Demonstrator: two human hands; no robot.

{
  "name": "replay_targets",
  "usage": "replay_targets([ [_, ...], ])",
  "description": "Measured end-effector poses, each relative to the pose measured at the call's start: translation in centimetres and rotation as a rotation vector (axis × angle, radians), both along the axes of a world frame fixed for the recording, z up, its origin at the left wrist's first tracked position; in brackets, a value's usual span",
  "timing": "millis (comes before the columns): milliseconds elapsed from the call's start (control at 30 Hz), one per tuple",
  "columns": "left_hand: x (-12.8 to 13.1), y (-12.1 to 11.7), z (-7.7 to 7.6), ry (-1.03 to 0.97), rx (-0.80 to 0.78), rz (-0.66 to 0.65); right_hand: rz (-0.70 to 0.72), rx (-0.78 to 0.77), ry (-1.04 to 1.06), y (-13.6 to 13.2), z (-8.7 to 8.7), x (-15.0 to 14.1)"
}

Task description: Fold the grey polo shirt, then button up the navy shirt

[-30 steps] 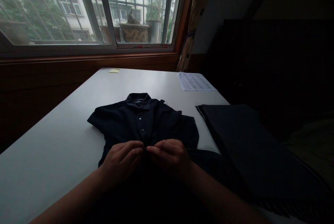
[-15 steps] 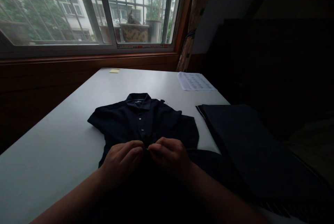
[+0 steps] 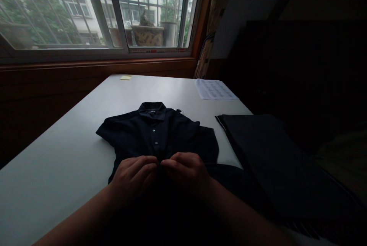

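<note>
A dark navy short-sleeved shirt [image 3: 130,133] lies front up on the white table [image 3: 65,142], its collar pointing toward the window. Two pale buttons show on its front placket below the collar. My left hand [image 3: 136,173] pinches the cloth at the placket from the left, fingers closed. From the right, my right hand [image 3: 186,167] pinches the same front strip, its fingertips almost meeting those of the left. Whatever button lies between the fingertips is hidden. The lower part of the shirt is lost in shadow beneath my wrists.
A folded dark cloth [image 3: 258,154] with a fringed edge lies along the table's right side. Printed papers [image 3: 216,89] rest at the far right corner, a yellow sticky note [image 3: 125,78] at the far left. A small white round item [image 3: 179,111] peeks out behind the shirt's shoulder.
My right hand's fingers have shifted very slightly down at the placket, and a pale spot between the fingertips no longer shows. The shirt lies as before.
</note>
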State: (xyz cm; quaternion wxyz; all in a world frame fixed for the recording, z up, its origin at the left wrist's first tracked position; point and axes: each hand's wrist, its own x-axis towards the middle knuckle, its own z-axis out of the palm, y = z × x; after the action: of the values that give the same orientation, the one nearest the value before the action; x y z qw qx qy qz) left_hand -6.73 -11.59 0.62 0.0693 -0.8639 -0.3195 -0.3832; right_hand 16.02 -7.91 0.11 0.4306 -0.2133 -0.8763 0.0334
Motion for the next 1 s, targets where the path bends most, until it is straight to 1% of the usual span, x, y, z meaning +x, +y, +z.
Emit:
replay_targets([
  [133,-0.02,-0.03,-0.07,-0.01,-0.009,0.0,-0.006,0.055,-0.022,-0.09,0.06,0.11],
  [267,-0.04,-0.04,-0.24,-0.012,-0.007,-0.01,-0.005,0.06,-0.019,-0.14,0.22,0.06],
  [433,-0.04,-0.03,-0.1,-0.011,-0.015,-0.028,0.007,0.07,0.001,-0.13,0.3,-0.05],
  [700,-0.08,0.0,-0.08,-0.019,-0.017,-0.032,-0.018,0.043,-0.018,-0.28,-0.15,-0.06],
  [1000,-0.26,-0.03,-0.04,-0.004,-0.015,-0.039,-0.005,0.02,0.009,-0.33,0.23,-0.15],
])
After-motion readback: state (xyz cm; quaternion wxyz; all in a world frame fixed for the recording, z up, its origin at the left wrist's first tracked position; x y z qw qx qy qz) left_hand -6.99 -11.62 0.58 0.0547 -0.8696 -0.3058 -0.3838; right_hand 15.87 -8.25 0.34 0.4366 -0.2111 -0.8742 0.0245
